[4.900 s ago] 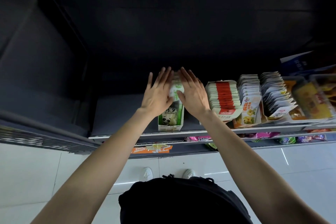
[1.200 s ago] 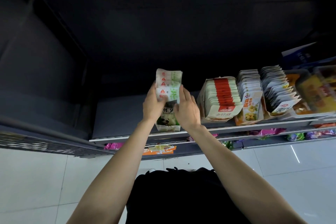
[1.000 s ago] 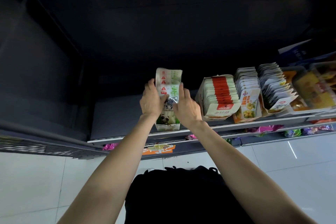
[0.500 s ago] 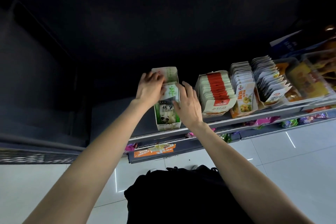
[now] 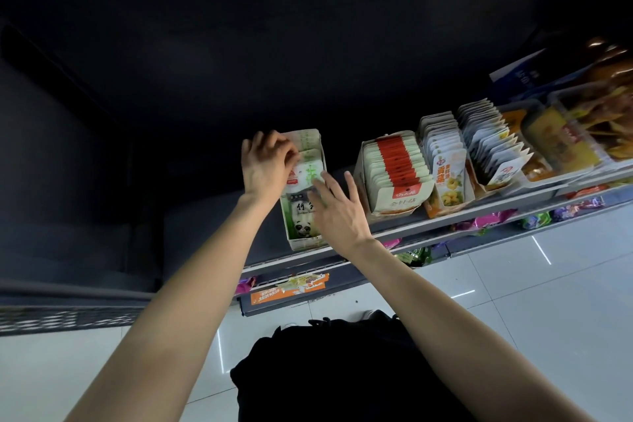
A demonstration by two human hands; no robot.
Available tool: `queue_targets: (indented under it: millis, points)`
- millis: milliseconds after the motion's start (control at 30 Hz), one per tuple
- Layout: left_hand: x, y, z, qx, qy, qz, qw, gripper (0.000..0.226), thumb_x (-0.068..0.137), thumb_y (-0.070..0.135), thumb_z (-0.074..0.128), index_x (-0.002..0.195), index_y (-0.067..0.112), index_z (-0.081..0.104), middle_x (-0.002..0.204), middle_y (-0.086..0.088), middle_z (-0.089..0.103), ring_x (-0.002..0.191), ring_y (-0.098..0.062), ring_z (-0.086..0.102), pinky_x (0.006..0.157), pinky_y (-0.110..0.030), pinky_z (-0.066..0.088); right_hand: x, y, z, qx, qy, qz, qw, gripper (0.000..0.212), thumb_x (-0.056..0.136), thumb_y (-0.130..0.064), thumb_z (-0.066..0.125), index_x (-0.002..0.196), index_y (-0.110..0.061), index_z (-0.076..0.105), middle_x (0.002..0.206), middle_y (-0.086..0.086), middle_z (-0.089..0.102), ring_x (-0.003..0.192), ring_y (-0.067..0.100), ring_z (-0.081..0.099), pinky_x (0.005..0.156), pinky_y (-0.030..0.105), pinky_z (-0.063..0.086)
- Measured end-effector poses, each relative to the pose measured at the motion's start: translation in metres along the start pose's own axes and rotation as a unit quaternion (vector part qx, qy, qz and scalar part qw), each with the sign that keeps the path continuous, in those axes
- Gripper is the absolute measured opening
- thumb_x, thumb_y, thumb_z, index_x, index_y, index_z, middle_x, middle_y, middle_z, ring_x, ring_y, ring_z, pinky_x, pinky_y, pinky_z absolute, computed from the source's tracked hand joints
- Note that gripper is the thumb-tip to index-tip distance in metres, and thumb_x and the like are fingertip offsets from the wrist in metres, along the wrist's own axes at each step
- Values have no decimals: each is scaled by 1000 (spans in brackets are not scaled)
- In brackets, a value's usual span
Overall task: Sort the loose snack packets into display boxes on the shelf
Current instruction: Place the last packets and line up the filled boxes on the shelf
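Dark shelf (image 5: 445,226), white floor below. Left hand (image 5: 265,166) pinches green packets (image 5: 306,169) down into panda box (image 5: 303,212); right hand (image 5: 337,207) spread, fingers steadying front packet. Packets look light, soft, slippery; likely best pinched at top edges.

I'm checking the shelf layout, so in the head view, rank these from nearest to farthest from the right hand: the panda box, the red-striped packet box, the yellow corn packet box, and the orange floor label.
From the right hand:
1. Panda box, under its fingers, left end of the shelf.
2. Red-striped packet box, just to its right.
3. Yellow corn packet box and orange floor label, below the shelf: too close to call.
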State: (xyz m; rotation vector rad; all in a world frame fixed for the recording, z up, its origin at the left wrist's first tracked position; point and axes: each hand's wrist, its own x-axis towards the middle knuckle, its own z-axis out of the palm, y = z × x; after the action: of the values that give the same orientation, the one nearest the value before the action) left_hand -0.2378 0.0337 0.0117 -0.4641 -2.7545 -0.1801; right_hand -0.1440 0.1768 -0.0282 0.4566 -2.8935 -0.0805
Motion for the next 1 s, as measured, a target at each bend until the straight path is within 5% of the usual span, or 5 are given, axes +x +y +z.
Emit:
queue_targets:
  millis: [333, 433, 533, 667, 1000]
  points:
    - [-1, 1, 5, 59, 22, 69, 996, 27, 84, 24, 63, 111, 16, 62, 100, -4, 61, 86, -24, 58, 74, -36, 43, 0, -3, 3, 48, -11, -15, 999, 38, 76, -23, 72, 112, -30, 66, 138, 15, 48, 136, 29, 36, 110, 62, 10]
    - [-4, 1, 0, 44, 40, 73, 996, 40, 91, 30, 47, 128, 14, 54, 126, -5, 56, 110, -24, 54, 90, -41, 42, -4, -2, 5, 54, 0, -11, 998, 40, 74, -22, 74, 113, -29, 66, 138, 14, 48, 135, 28, 38, 108, 64, 14]
    - [-10, 5, 4, 16, -34, 69, 997, 64, 97, 43, 30, 148, 5, 22, 156, -10, 21, 144, -24, 18, 117, -45, 16, -7, -3, 6, 67, 9, -10, 998, 42, 75, -19, 71, 116, -29, 64, 139, 13, 47, 136, 27, 37, 108, 64, 12]
    - [-4, 15, 14, 9, -140, 45, 989, 71, 99, 50, 24, 149, 8, -2, 158, -8, -4, 146, -20, -5, 118, -39, -5, -10, -1, 8, 72, -6, -25, 997, 47, 81, -18, 65, 126, -25, 57, 145, 7, 42, 139, 24, 32, 109, 63, 4]
    - [-17, 8, 14, 68, -96, 78, 990, 67, 99, 39, 35, 150, 10, 2, 159, -6, 4, 146, -21, 4, 117, -46, 0, -12, 3, 5, 94, 10, -36, 995, 42, 78, -18, 71, 119, -21, 63, 141, 7, 49, 135, 27, 40, 106, 66, 13]
